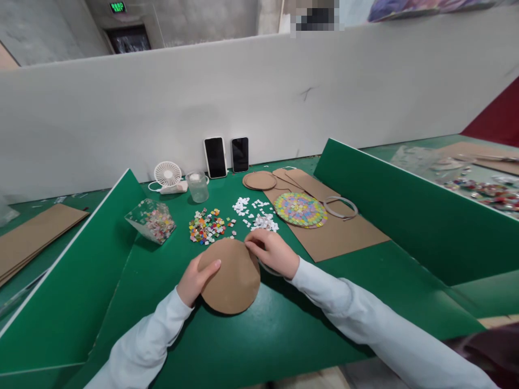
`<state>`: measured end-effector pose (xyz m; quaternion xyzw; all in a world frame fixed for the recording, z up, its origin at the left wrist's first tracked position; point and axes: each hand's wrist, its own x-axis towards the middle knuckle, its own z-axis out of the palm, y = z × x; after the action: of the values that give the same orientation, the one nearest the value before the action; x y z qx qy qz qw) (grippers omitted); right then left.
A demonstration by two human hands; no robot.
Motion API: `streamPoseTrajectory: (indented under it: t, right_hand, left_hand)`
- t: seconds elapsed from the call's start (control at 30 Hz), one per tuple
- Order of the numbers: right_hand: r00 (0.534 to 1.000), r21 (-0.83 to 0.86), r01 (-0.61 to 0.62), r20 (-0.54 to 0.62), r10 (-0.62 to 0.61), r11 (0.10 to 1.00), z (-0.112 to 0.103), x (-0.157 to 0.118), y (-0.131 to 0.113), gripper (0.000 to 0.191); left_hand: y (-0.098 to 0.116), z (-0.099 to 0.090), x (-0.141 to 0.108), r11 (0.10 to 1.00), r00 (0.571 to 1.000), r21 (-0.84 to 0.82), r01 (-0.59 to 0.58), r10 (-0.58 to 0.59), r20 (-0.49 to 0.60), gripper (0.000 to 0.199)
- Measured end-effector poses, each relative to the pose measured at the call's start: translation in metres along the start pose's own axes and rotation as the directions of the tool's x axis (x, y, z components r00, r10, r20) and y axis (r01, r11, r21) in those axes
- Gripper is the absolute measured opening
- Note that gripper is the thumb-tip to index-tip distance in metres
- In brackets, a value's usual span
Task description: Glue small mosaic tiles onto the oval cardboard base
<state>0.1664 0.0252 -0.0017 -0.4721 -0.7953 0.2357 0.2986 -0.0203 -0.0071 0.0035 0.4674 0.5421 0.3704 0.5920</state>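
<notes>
My left hand (200, 276) grips a round brown cardboard disc (233, 278) by its left side, thumb on the face and fingers behind it. The disc is held tilted above the green table. At the disc's upper right edge, my right hand (272, 251) is closed in a pinch; what sits between its fingertips is too small to make out. Part of a pale grey ring (270, 269) shows beneath the right hand, mostly hidden by it. Just beyond the hands lie a pile of multicoloured mosaic tiles (207, 226) and scattered white tiles (263, 221).
A mosaic-covered disc (300, 209) and a pale tape ring (340, 207) lie on cardboard sheets (336, 240), near stacked discs (259, 180). Behind stand a glass mug (198, 188), a small fan (167, 175) and two phones (215, 158). A clear tile container (154, 220) leans left. Green partitions (389, 210) flank the table.
</notes>
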Motion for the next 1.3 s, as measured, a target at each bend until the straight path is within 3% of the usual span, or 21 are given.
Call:
streamPoseTrajectory:
  t: [0.17, 0.27, 0.33, 0.47, 0.6, 0.77, 0.83, 1.0, 1.17, 1.3]
  right_hand:
    - [0.999, -0.275, 0.051, 0.015, -0.049, 0.96, 0.003, -0.003, -0.003, 0.014]
    - [0.999, -0.298, 0.043, 0.014, -0.041, 0.954, 0.005, -0.003, -0.004, 0.014]
    - [0.999, -0.208, 0.032, 0.001, -0.033, 0.978, 0.006, -0.002, -0.002, 0.014]
    - [0.997, 0.133, -0.052, -0.045, 0.058, 0.99, 0.005, 0.004, 0.008, 0.013]
    - [0.981, 0.467, -0.161, -0.018, 0.191, 0.87, 0.004, 0.008, 0.016, 0.011]
    - [0.969, 0.607, -0.224, 0.059, 0.238, 0.763, 0.003, 0.008, 0.015, 0.011]
    - [0.965, 0.626, -0.247, 0.089, 0.247, 0.74, 0.002, 0.007, 0.012, 0.012]
    - [0.951, 0.65, -0.3, 0.147, 0.271, 0.699, 0.0, 0.006, 0.003, 0.009]
    - [0.939, 0.688, -0.342, 0.228, 0.256, 0.64, 0.003, 0.003, -0.004, 0.013]
    - [0.92, 0.752, -0.391, 0.323, 0.221, 0.53, 0.008, 0.0, -0.011, 0.015]
  left_hand:
    - [0.002, 0.002, -0.001, 1.0, 1.0, 0.026, -0.004, 0.003, 0.015, 0.047]
    - [0.002, 0.002, -0.001, 1.0, 1.0, 0.031, -0.006, 0.005, 0.025, 0.046]
    - [0.001, 0.001, -0.001, 0.999, 1.0, 0.031, -0.006, 0.005, 0.03, 0.046]
    - [0.002, 0.0, -0.002, 1.0, 0.998, 0.012, 0.014, -0.014, 0.053, 0.046]
    - [0.004, 0.002, -0.002, 0.996, 0.999, 0.089, -0.017, 0.014, 0.032, 0.042]
    - [0.002, 0.003, -0.001, 0.941, 0.991, 0.314, -0.131, 0.134, 0.012, 0.028]
    - [0.0, 0.002, 0.0, 0.871, 0.98, 0.456, -0.182, 0.197, 0.015, 0.018]
    - [-0.004, -0.004, 0.004, 0.524, 0.9, 0.792, -0.313, 0.43, 0.071, 0.017]
    - [-0.006, -0.005, 0.004, 0.407, 0.847, 0.815, -0.412, 0.501, 0.178, 0.019]
    - [-0.006, -0.001, -0.002, 0.277, 0.74, 0.805, -0.524, 0.617, 0.269, 0.016]
